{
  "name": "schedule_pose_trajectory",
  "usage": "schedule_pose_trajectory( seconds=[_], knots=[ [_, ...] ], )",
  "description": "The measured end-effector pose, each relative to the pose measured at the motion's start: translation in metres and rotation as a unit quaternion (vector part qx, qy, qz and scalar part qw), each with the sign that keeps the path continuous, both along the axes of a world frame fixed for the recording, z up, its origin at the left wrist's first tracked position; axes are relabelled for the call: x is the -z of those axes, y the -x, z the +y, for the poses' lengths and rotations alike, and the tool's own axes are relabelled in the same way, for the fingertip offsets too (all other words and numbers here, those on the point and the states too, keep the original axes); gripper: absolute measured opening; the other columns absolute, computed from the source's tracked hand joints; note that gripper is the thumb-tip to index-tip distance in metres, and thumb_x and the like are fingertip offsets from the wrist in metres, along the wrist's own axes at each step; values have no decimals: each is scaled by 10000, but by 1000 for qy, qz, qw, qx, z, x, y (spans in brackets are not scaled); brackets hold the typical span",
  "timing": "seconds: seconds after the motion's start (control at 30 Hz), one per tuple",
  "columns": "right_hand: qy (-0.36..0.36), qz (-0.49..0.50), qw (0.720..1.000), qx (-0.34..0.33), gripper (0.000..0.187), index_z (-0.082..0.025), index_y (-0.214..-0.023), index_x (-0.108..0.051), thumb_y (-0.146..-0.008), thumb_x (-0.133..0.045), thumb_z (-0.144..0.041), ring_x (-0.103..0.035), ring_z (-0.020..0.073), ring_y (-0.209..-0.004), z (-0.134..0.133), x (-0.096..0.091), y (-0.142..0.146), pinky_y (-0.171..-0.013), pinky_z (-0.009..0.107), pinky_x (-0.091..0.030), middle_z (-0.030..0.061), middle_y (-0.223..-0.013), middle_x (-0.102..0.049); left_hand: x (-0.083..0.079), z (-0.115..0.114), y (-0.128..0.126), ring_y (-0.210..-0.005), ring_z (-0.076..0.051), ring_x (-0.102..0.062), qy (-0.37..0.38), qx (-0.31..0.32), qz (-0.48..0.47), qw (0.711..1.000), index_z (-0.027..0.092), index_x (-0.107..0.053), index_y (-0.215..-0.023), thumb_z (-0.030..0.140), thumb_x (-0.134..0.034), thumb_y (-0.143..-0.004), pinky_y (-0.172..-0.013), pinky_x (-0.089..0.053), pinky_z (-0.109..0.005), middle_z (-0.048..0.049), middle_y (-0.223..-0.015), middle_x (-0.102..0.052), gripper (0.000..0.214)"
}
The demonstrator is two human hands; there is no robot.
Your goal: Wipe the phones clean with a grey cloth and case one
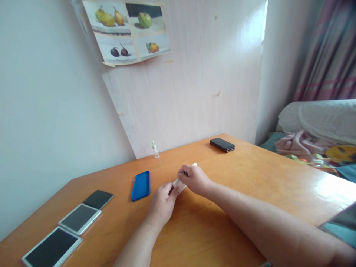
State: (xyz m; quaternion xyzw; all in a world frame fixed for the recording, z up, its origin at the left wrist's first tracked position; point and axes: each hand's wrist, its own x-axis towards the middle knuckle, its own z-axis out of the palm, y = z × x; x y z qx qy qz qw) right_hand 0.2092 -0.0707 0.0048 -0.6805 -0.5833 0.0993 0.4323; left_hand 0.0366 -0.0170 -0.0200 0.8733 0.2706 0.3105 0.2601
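A slim white phone [180, 185] is held tilted above the table, between both hands. My left hand [162, 203] grips its near end, with the thumb lying on the white face. My right hand [196, 180] is closed over the far part, its fingers curled, and a white corner sticks out beyond them. A small dark patch shows beside those curled fingers; whether it is part of the phone or something separate, I cannot tell. To the left of the hands lies a blue phone case [141, 186], open side up.
Several flat devices rest on the wooden table [236, 222]: a dark one [98, 199] and two white-framed tablets [79, 218] [52, 247] at left, and stacked black phones [222, 144] at the back right. A small clear spray bottle [155, 151] stands near the wall.
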Motion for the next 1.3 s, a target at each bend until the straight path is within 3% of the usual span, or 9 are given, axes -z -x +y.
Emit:
schedule_pose_trajectory(
  seconds=[0.07, 0.2, 0.43, 0.6, 0.73, 0.97, 1.13, 1.2, 1.3],
  knots=[
    [15, 7, 996, 85, 168, -204, -783, -680, -827, -545, -295, -592, 146, -688, 4, -4, -26, -597, 229, -372, 21, -727, -684, -1, 0, 0, -736, -174, -574, -16, -9, 15, 1000, 194, -601, -784, 378, -469, -926, -651, -384, -248, -24, -772, -640, 268],
    [9, 9, 992, 125, 200, -182, -811, -677, -848, -510, -286, -594, 164, -733, 7, -7, -48, -616, 242, -373, 49, -769, -685, -1, -2, -1, -730, -172, -569, -30, -13, 28, 999, 194, -586, -779, 386, -447, -933, -653, -386, -254, -20, -763, -620, 283],
    [-12, -10, 998, -60, 166, -222, -826, -684, -848, -533, -287, -603, 126, -692, -4, 1, 12, -610, 212, -384, -9, -749, -699, 1, -1, -1, -755, -176, -587, 1, 7, -14, 1000, 190, -625, -833, 378, -477, -932, -666, -394, -248, -39, -820, -665, 259],
    [15, 3, 995, 101, 191, -198, -784, -674, -837, -528, -309, -588, 151, -695, 5, -5, -35, -598, 237, -363, 28, -736, -678, 0, -1, -1, -739, -166, -567, -26, -12, 13, 999, 194, -592, -776, 345, -464, -935, -655, -372, -242, -20, -777, -632, 254],
    [11, 7, 991, 133, 215, -191, -811, -670, -852, -501, -317, -591, 162, -723, 6, -5, -46, -612, 244, -366, 42, -764, -681, 1, -2, -1, -725, -163, -558, -31, -17, 19, 999, 194, -575, -759, 348, -463, -936, -648, -365, -245, -13, -760, -616, 260],
    [-11, -26, 998, -56, 182, -239, -844, -673, -863, -517, -330, -600, 128, -696, -5, 3, 15, -610, 215, -370, -12, -758, -698, 2, 0, 0, -767, -179, -592, 2, 4, -7, 1000, 183, -613, -828, 350, -479, -931, -670, -388, -252, -44, -825, -665, 238],
    [25, -13, 993, 114, 219, -201, -797, -664, -861, -499, -330, -603, 164, -735, 3, -7, -33, -610, 242, -362, 44, -783, -696, 0, -1, -1, -735, -164, -565, -27, -14, 16, 999, 187, -589, -764, 339, -468, -932, -645, -362, -240, -19, -769, -631, 257],
    [23, -13, 991, 130, 232, -192, -818, -665, -870, -480, -322, -604, 174, -756, 5, -9, -43, -612, 248, -359, 61, -806, -698, 0, -2, -1, -732, -161, -560, -32, -15, 19, 999, 189, -582, -762, 338, -464, -934, -645, -359, -239, -14, -762, -622, 257],
    [19, -16, 996, 90, 210, -212, -812, -667, -865, -501, -329, -606, 153, -728, 1, -5, -24, -607, 232, -364, 26, -780, -699, 1, -2, -1, -725, -162, -565, -19, -10, 10, 1000, 188, -586, -772, 345, -473, -932, -645, -360, -242, -16, -769, -631, 252]
  ],
)
